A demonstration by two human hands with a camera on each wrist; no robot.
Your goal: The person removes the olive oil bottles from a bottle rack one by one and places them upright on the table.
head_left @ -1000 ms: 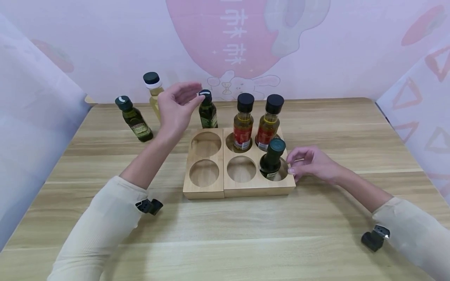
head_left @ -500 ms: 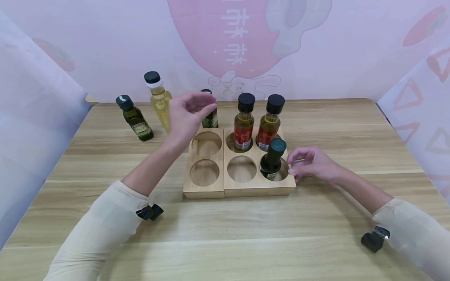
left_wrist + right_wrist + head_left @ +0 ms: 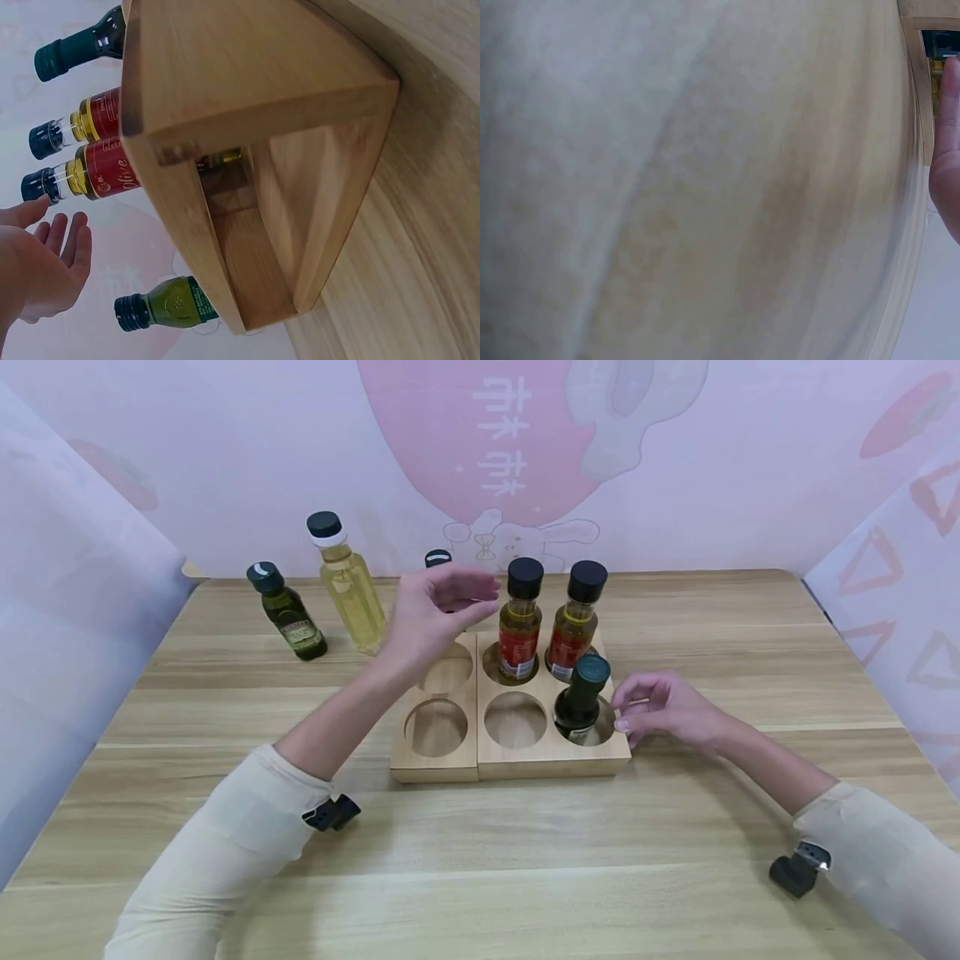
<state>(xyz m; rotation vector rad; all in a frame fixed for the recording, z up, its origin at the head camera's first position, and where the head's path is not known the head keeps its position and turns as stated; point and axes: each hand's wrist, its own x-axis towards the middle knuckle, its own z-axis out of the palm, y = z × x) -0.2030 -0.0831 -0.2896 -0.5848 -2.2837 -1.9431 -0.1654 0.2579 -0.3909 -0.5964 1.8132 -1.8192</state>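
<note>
My left hand (image 3: 442, 610) reaches over the back of the wooden bottle rack (image 3: 436, 767), fingers and thumb spread. Its fingertips are right beside the black-capped, red-label olive oil bottle (image 3: 518, 639) in the rack's back row; the left wrist view shows the thumb at that bottle's cap (image 3: 36, 186). A second red-label bottle (image 3: 572, 631) stands to its right. In the front right hole a dark green bottle (image 3: 582, 697) leans. My right hand (image 3: 667, 710) holds the rack's right end with curled fingers and thumb, beside that green bottle.
Behind the rack, a small dark bottle (image 3: 438, 558) is mostly covered by my left hand. Left of the rack stand a tall clear bottle of pale yellow oil (image 3: 352, 597) and a small green bottle (image 3: 294, 625). A printed cloth (image 3: 735, 485) hangs at the table's back.
My left hand has moved right, from the small dark bottle behind the rack to beside the nearer red-label bottle. My right hand stays at the rack's end.
</note>
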